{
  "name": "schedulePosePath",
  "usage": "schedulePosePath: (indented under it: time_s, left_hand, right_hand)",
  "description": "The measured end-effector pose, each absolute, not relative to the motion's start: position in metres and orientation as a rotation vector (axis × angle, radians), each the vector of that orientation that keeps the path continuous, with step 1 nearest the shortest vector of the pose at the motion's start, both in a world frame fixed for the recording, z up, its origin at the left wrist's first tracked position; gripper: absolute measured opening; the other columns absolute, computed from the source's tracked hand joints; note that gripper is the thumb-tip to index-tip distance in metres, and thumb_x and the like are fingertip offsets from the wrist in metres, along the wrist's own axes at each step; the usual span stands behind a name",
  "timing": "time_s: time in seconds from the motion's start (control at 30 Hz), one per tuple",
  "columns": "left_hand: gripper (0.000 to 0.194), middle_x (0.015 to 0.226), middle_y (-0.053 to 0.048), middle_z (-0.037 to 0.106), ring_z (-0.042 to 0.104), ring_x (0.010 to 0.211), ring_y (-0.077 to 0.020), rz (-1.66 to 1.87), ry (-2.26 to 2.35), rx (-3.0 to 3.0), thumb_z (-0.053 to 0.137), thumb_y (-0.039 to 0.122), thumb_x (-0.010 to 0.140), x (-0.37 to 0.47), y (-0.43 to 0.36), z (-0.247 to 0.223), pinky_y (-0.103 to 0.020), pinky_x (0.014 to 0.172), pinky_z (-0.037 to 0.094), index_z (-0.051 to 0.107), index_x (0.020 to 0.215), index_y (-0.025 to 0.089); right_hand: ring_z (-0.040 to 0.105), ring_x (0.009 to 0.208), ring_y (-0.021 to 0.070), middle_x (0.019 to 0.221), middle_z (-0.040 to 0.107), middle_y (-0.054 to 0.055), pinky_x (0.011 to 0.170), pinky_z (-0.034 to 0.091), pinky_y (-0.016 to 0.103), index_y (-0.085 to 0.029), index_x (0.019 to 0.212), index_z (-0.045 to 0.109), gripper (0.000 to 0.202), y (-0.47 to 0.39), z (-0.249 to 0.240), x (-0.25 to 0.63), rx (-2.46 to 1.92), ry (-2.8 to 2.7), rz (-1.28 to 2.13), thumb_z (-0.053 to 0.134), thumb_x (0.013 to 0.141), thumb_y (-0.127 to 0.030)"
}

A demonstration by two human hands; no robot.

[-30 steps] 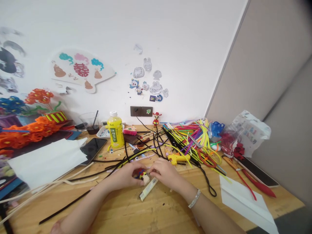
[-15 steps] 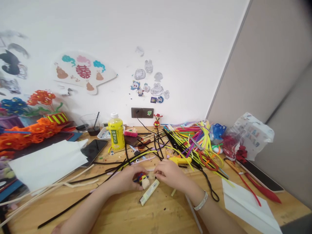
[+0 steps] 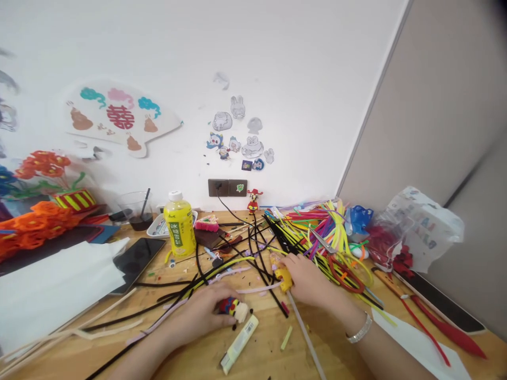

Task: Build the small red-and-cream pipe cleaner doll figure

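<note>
Fingers of my left hand [image 3: 206, 311] are wrapped round a small figure [image 3: 237, 310] with a cream head and a red, blue and yellow body, lying on its side just above the tabletop. My right hand [image 3: 303, 274] is closed round a yellow tool [image 3: 283, 278], which looks like a glue gun; a pale cord runs from it toward the front edge. Between my arms lies a cream and white packet [image 3: 240, 345] on the wood, with a short yellow-green strip [image 3: 286, 338] to its right.
Black and yellow pipe cleaners [image 3: 216, 272] cross the middle, with a colourful heap [image 3: 317, 227] behind right. A yellow bottle [image 3: 180, 227], phone [image 3: 137, 261] and cup [image 3: 137, 214] stand or lie left. A red-hatted figure [image 3: 254, 202] is by the wall.
My right hand has moved right, away from the small figure, and taken hold of the yellow tool. My left hand still holds the figure. The view has shifted slightly.
</note>
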State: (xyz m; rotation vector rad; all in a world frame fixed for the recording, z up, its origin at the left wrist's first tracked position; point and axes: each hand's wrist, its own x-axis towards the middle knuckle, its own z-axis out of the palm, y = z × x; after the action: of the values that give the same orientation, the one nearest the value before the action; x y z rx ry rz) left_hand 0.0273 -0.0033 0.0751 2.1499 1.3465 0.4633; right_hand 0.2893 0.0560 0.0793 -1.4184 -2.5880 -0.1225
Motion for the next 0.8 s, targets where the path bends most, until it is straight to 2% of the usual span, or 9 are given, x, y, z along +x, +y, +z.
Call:
schedulePosePath:
  time_s: [0.07,0.23,0.43,0.57,0.67,0.8]
  left_hand:
    - [0.034,0.101,-0.001,0.065,0.057,0.093,-0.0197,0.490,1.347,2.108,0.061,0.038,0.068,0.028,-0.002,0.073,-0.028,0.082,0.041,0.063,0.100,0.026]
    - [0.034,0.109,-0.002,0.065,0.057,0.099,-0.0216,0.668,1.432,1.936,0.057,0.036,0.071,0.029,0.000,0.067,-0.030,0.087,0.041,0.063,0.103,0.025]
    - [0.033,0.102,-0.003,0.067,0.060,0.094,-0.0232,0.656,1.553,1.959,0.057,0.033,0.070,0.029,0.000,0.058,-0.033,0.084,0.045,0.063,0.101,0.023]
    - [0.032,0.108,-0.004,0.064,0.057,0.101,-0.0244,0.637,1.655,2.133,0.055,0.029,0.071,0.030,-0.005,0.049,-0.038,0.088,0.044,0.061,0.103,0.026]
    - [0.039,0.116,-0.005,0.059,0.054,0.106,-0.0247,0.706,1.728,2.325,0.056,0.029,0.071,0.030,-0.010,0.046,-0.038,0.088,0.044,0.057,0.110,0.028]
    - [0.041,0.105,-0.006,0.064,0.060,0.092,-0.0245,0.856,1.723,2.762,0.059,0.039,0.071,0.038,-0.020,0.055,-0.037,0.078,0.048,0.055,0.110,0.026]
  right_hand:
    - [0.050,0.089,0.0220,0.099,0.058,0.010,0.078,0.037,0.031,-0.014,0.111,0.051,0.040,0.058,0.074,0.293,-1.484,-2.545,-0.170,0.048,0.071,-0.010]
    - [0.052,0.086,0.0218,0.093,0.058,0.009,0.075,0.039,0.031,-0.016,0.093,0.058,0.024,0.068,0.065,0.299,-1.429,-2.565,-0.171,0.052,0.070,-0.015]
    - [0.053,0.078,0.0188,0.089,0.056,0.006,0.068,0.041,0.029,-0.017,0.093,0.055,0.022,0.067,0.063,0.301,-1.250,-2.335,-0.091,0.051,0.071,-0.017]
    - [0.054,0.081,0.0204,0.093,0.056,0.009,0.069,0.043,0.031,-0.014,0.097,0.053,0.027,0.062,0.060,0.296,-1.118,-2.259,-0.115,0.050,0.070,-0.016]
    - [0.053,0.083,0.0220,0.096,0.056,0.011,0.071,0.045,0.033,-0.012,0.102,0.052,0.035,0.059,0.053,0.290,-1.100,-2.242,-0.151,0.050,0.068,-0.011]
    - [0.053,0.084,0.0215,0.099,0.056,0.011,0.072,0.045,0.033,-0.013,0.105,0.052,0.036,0.055,0.049,0.280,-1.105,-2.221,-0.148,0.048,0.070,-0.009]
